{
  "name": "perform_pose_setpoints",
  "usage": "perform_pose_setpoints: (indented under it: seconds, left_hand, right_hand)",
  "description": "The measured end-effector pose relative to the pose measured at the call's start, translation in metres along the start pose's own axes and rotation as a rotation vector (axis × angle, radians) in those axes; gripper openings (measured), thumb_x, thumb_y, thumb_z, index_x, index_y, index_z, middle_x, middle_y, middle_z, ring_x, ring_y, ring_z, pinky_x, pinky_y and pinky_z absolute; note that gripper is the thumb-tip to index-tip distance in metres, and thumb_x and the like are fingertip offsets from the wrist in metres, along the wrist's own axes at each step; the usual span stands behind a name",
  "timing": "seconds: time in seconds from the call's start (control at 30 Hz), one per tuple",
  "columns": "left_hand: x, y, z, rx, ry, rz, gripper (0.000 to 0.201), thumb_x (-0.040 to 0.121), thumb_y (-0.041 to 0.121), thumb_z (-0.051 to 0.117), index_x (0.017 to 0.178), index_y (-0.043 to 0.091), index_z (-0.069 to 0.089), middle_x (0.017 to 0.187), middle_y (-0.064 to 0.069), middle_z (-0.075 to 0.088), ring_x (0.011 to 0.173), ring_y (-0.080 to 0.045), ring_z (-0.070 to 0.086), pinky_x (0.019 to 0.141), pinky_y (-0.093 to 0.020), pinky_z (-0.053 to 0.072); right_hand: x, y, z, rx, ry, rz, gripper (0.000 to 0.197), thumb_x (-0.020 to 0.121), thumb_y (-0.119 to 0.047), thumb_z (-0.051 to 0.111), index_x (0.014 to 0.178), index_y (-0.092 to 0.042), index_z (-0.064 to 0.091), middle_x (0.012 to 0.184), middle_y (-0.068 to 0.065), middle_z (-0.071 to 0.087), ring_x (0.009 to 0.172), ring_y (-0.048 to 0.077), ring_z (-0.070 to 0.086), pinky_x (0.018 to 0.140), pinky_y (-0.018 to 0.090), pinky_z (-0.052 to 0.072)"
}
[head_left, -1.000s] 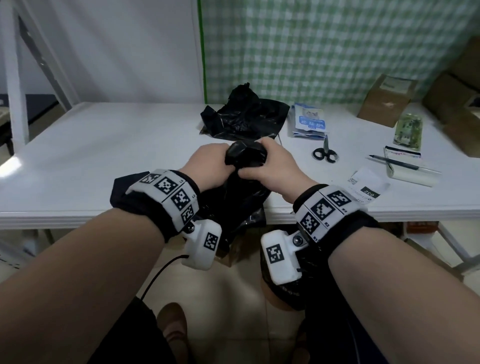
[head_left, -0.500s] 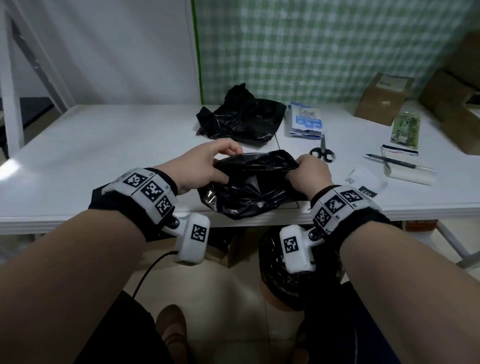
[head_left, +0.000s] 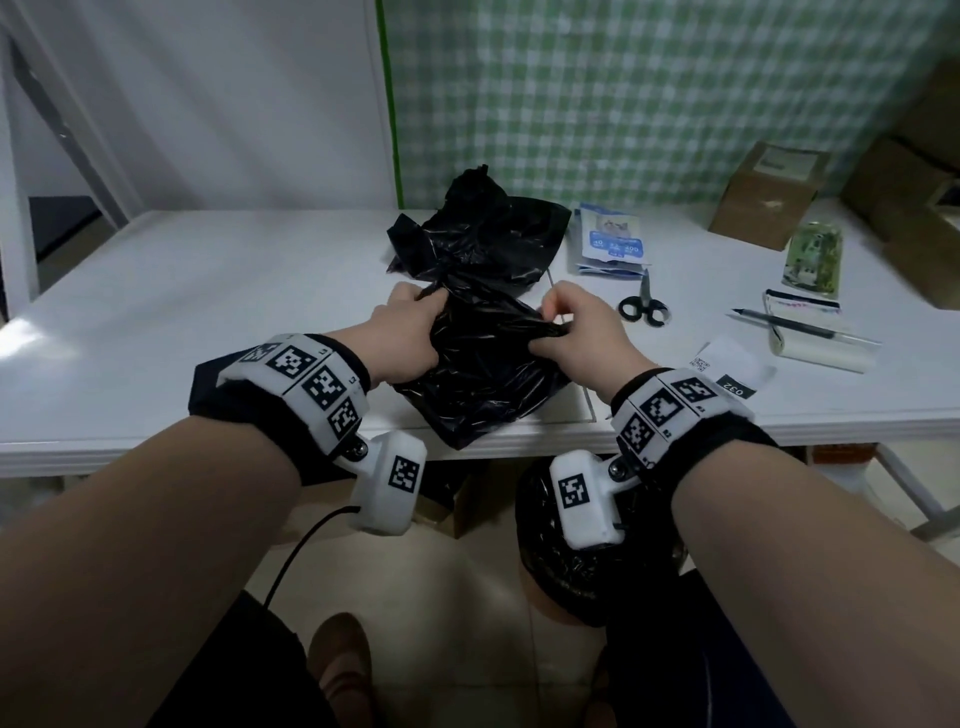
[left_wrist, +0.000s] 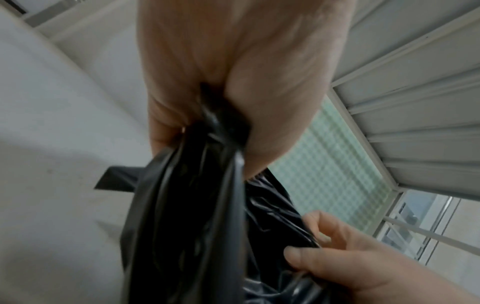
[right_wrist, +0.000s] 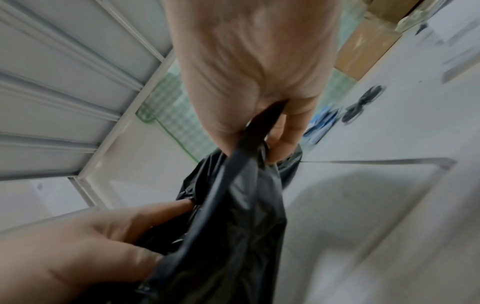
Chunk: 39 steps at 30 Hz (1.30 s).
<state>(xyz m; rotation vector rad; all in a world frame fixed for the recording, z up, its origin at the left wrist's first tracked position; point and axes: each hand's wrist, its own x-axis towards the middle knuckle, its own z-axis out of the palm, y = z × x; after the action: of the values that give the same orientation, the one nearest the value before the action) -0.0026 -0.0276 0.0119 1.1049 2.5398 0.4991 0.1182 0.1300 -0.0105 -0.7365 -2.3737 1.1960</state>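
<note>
A black bag (head_left: 483, 364) lies at the centre of the head view, on the near edge of the white bench (head_left: 208, 312), with its lower corner hanging just over that edge. The left hand (head_left: 410, 338) grips the bag's upper left part. In the left wrist view its fingers (left_wrist: 162, 133) are curled tight round a gathered bunch of plastic. The right hand (head_left: 587, 338) holds the upper right edge, its thumb and fingers closed in a pinch on a fold of the film. The bag is spread between the two hands. Just above it in the frame a second bag (head_left: 478, 234), black and crumpled, rests on the bench. Right of the hands lie scissors (head_left: 643, 306), a pen (head_left: 795, 325) and a blue packet (head_left: 610, 239). A box (head_left: 763, 192) stands at upper right. At lower centre, under the bench, is a bin (head_left: 540, 564) lined with black plastic.
</note>
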Motion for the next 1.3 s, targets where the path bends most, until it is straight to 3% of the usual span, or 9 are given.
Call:
perform_pose_setpoints:
  seconds: [0.1, 0.27, 0.43, 0.57, 0.67, 0.9, 1.1, 1.17, 1.3]
  left_hand:
    - [0.009, 0.001, 0.000, 0.052, 0.034, -0.061, 0.065, 0.083, 0.004, 0.051, 0.140, 0.021, 0.024, 0.138, -0.012, 0.020, 0.117, -0.037, 0.040, 0.101, -0.044, 0.043]
    - [0.019, 0.003, -0.009, 0.132, 0.119, -0.186, 0.054, 0.086, 0.014, 0.051, 0.135, 0.012, 0.029, 0.132, -0.016, 0.023, 0.115, -0.041, 0.040, 0.100, -0.046, 0.043]
    - [0.028, 0.008, -0.036, 0.341, -0.052, -0.261, 0.047, 0.090, 0.039, 0.052, 0.133, 0.020, 0.046, 0.135, -0.015, 0.033, 0.123, -0.037, 0.039, 0.105, -0.041, 0.036]
    - [0.039, 0.039, -0.073, 0.043, -0.065, -0.059, 0.027, 0.091, 0.029, 0.056, 0.112, 0.014, 0.065, 0.117, -0.006, 0.061, 0.107, -0.020, 0.053, 0.086, -0.025, 0.039]
    - [0.060, 0.062, -0.089, -0.164, -0.053, -0.045, 0.023, 0.091, 0.028, 0.057, 0.106, 0.013, 0.067, 0.100, -0.002, 0.061, 0.090, -0.016, 0.051, 0.069, -0.024, 0.039]
    - [0.135, 0.097, -0.079, -0.521, -0.094, -0.086, 0.027, 0.094, 0.019, 0.052, 0.119, 0.012, 0.056, 0.104, -0.004, 0.058, 0.093, -0.018, 0.052, 0.077, -0.030, 0.048]
    - [0.193, 0.100, -0.043, -0.491, -0.167, -0.086, 0.010, 0.094, 0.016, 0.051, 0.099, 0.015, 0.060, 0.092, -0.004, 0.054, 0.087, -0.019, 0.049, 0.076, -0.028, 0.048]
    - [0.208, 0.096, -0.030, -0.433, -0.223, -0.086, 0.009, 0.093, 0.016, 0.052, 0.091, 0.019, 0.060, 0.099, -0.004, 0.053, 0.091, -0.019, 0.048, 0.083, -0.032, 0.048]
    - [0.229, 0.091, -0.011, -0.322, -0.298, -0.080, 0.028, 0.093, 0.021, 0.055, 0.118, 0.013, 0.062, 0.122, -0.003, 0.058, 0.113, -0.020, 0.052, 0.100, -0.034, 0.043]
  right_hand:
    - [0.009, -0.005, 0.003, -0.115, -0.009, -0.079, 0.033, 0.077, 0.005, 0.062, 0.071, -0.027, 0.056, 0.094, 0.001, 0.060, 0.089, 0.023, 0.058, 0.082, 0.030, 0.049]
    - [0.027, -0.018, 0.000, -0.231, -0.113, -0.050, 0.035, 0.087, -0.010, 0.060, 0.121, -0.018, 0.063, 0.126, 0.004, 0.058, 0.115, 0.020, 0.055, 0.094, 0.022, 0.042]
    - [0.051, -0.026, -0.023, 0.000, -0.250, 0.160, 0.006, 0.089, -0.017, 0.062, 0.083, -0.019, 0.064, 0.098, -0.002, 0.062, 0.090, 0.014, 0.056, 0.069, 0.025, 0.052]
    - [0.085, -0.024, -0.051, 0.117, -0.147, 0.285, 0.005, 0.089, -0.016, 0.059, 0.086, -0.016, 0.062, 0.091, 0.000, 0.058, 0.078, 0.012, 0.054, 0.062, 0.023, 0.049]
    - [0.114, -0.016, -0.063, 0.138, -0.069, 0.349, 0.010, 0.090, -0.013, 0.056, 0.081, -0.017, 0.056, 0.092, 0.003, 0.058, 0.077, 0.014, 0.056, 0.071, 0.028, 0.051]
    - [0.164, 0.013, -0.078, 0.054, 0.128, 0.443, 0.007, 0.092, -0.017, 0.053, 0.086, -0.015, 0.050, 0.103, 0.008, 0.047, 0.094, 0.019, 0.046, 0.096, 0.035, 0.047]
    - [0.216, 0.046, -0.077, -0.207, 0.159, 0.522, 0.022, 0.088, -0.030, 0.057, 0.092, -0.010, 0.052, 0.083, 0.008, 0.054, 0.078, 0.025, 0.054, 0.051, 0.025, 0.037]
    - [0.232, 0.059, -0.074, -0.210, 0.190, 0.557, 0.044, 0.087, -0.039, 0.058, 0.111, -0.004, 0.051, 0.104, 0.013, 0.058, 0.089, 0.027, 0.057, 0.061, 0.028, 0.041]
    - [0.249, 0.071, -0.069, -0.172, 0.128, 0.612, 0.060, 0.088, -0.030, 0.059, 0.135, 0.000, 0.037, 0.108, 0.012, 0.056, 0.076, 0.023, 0.059, 0.045, 0.021, 0.041]
